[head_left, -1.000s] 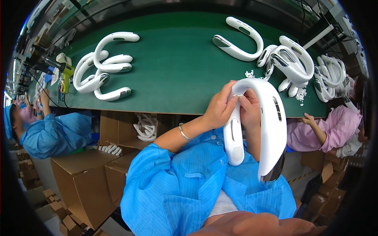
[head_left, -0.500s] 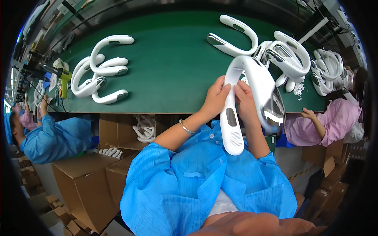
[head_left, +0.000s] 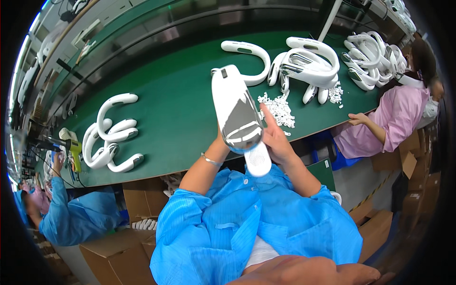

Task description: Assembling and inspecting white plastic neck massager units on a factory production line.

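A white U-shaped neck fan (head_left: 227,92) with a shiny chrome panel is held up in front of me, above the table's near edge. Its perforated white end (head_left: 258,161) points toward my body. My left hand (head_left: 221,142) grips the fan from behind, with most of its fingers hidden by it. At the fan's right side, my right hand (head_left: 279,140) is closed against it, one finger stretched up along the edge. Just beyond that finger lies a pile of small white plastic parts (head_left: 278,110).
More neck fans lie on the green table (head_left: 175,123): a cluster on the left (head_left: 114,130), others at the back right (head_left: 311,64). A green heat gun (head_left: 74,151) stands far left. A person in pink (head_left: 403,111) sits right, one in blue (head_left: 83,216) left. Cardboard boxes (head_left: 111,254) stand below.
The fan has turned so its chrome panel faces up and toward me, and it has shifted left in view. My view has swung, uncovering the pile of small parts.
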A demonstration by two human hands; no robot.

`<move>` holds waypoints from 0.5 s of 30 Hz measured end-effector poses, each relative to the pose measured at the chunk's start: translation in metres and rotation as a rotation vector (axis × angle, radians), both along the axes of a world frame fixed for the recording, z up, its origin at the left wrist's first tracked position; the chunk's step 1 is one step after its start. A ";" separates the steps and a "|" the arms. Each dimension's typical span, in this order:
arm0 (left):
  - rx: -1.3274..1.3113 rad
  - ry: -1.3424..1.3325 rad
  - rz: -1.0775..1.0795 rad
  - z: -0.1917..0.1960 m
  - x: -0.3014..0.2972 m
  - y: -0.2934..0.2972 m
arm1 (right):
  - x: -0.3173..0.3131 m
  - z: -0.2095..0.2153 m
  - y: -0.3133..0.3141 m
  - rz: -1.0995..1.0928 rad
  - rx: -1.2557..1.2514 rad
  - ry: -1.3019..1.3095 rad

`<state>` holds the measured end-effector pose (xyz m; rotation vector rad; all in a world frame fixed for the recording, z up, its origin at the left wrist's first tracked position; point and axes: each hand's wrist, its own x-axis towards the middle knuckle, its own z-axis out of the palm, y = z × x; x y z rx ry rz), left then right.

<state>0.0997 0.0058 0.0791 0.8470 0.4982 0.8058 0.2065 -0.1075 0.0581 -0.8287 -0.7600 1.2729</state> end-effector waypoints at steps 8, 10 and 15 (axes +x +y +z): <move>0.115 -0.009 -0.049 -0.014 0.062 0.064 | 0.048 0.059 0.006 -0.462 0.356 -1.576; 0.078 -0.010 -0.059 -0.010 0.078 0.068 | 0.043 0.063 0.020 -0.472 0.513 -1.519; 0.328 0.240 -0.389 -0.005 0.094 0.111 | 0.048 0.052 0.067 -0.606 0.684 -1.756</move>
